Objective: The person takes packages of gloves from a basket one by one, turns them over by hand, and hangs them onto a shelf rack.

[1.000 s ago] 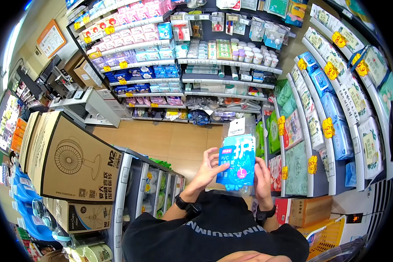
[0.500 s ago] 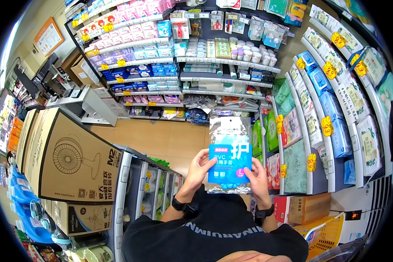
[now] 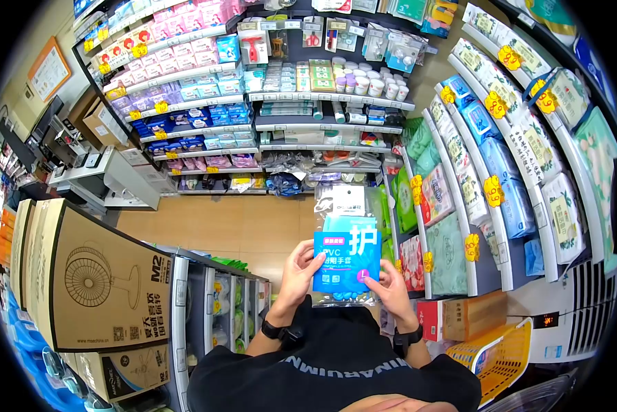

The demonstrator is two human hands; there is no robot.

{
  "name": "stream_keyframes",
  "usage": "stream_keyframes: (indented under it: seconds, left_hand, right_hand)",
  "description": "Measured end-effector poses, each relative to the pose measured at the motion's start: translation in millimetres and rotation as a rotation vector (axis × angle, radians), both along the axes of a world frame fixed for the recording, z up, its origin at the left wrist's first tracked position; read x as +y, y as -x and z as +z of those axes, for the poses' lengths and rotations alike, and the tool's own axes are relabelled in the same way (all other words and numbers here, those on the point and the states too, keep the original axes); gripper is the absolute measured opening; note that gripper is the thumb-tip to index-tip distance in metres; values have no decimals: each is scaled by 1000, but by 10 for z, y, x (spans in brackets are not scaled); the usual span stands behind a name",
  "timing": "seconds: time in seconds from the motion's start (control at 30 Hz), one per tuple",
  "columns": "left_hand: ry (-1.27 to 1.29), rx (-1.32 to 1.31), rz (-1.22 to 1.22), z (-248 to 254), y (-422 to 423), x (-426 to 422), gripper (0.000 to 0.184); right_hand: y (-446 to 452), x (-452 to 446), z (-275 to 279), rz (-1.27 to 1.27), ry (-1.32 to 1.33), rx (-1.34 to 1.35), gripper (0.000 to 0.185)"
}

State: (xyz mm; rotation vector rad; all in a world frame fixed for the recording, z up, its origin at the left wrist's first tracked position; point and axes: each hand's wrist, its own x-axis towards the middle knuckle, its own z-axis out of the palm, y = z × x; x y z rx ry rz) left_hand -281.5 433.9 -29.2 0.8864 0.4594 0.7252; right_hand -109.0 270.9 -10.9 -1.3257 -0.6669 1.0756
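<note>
A clear pack of PVC gloves with a blue and white label is held upright in front of my chest. My left hand grips its left edge, thumb lying on the label. At the lower right, my right hand has its thumb over the pink L mark and its other fingers behind the pack. Some blue glove material shows through the plastic under the label. Both wrists wear black bands.
Ahead stands a shelf of boxed and bagged goods. Tissue packs fill the shelf on my right, above a yellow basket. A fan carton sits to my left, beside a low shelf. Tiled floor lies ahead.
The view has turned slightly right, so the shelves sit further left. The pack has shifted slightly left in view, and my right thumb has moved inward onto the L mark.
</note>
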Motion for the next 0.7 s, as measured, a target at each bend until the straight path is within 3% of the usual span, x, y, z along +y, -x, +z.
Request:
stream_keyframes:
  seconds: [0.7]
  left_hand:
    - [-3,71,254,139,-81,1033,35]
  right_hand:
    - [-458,1543,24,252,-52,-31,27]
